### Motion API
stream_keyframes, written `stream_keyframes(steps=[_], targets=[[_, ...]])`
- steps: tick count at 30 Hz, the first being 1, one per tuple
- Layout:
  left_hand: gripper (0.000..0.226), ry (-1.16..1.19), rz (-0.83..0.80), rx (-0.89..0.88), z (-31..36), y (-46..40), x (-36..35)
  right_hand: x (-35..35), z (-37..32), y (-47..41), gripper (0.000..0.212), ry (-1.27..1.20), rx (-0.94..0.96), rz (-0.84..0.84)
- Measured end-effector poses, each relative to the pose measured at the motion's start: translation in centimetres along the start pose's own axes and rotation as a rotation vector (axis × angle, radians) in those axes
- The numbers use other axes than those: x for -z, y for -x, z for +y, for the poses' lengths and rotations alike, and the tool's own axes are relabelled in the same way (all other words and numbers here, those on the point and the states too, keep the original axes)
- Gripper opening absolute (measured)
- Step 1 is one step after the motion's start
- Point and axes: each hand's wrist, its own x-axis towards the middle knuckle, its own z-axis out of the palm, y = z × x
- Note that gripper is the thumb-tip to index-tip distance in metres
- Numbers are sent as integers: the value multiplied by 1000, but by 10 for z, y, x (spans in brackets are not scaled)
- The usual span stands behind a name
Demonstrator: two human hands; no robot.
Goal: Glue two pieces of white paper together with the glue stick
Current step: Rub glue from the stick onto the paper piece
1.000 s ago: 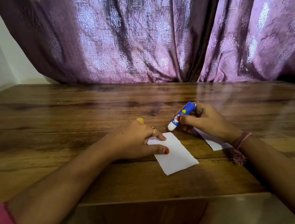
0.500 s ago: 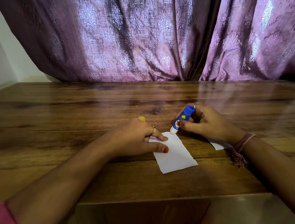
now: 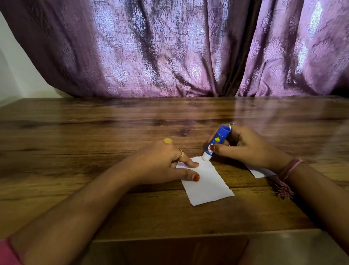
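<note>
A small white paper lies flat on the wooden table. My left hand presses on its left edge with thumb and forefinger. My right hand grips a blue glue stick, tilted, with its white tip touching the paper's far corner. A second white paper lies under my right wrist, mostly hidden. A yellow cap peeks out just beyond my left hand.
A purple patterned curtain hangs behind the table's far edge. The table's near edge runs close below the paper. A pale surface sits below the table at the lower right.
My right hand has brought the glue stick down and left, from above the table onto the paper's far corner. My left hand has stayed on the paper.
</note>
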Motion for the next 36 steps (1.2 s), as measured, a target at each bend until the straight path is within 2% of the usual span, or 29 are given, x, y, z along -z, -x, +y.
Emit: stream_keyframes(steps=[3,17,28,36], targets=[[46,22,4,3,0,1,0,-1,1,0,8,15,-11,11],[48,56,-12,20,-1,-1,0,2,-2,3,21,-23,-47,-27],[47,56,-3,27,-2,0,-2,1,-7,5,18,-29,-71,10],[49,65,-3,21,-3,-1,-2,2,-5,5,5,-69,-67,-10]])
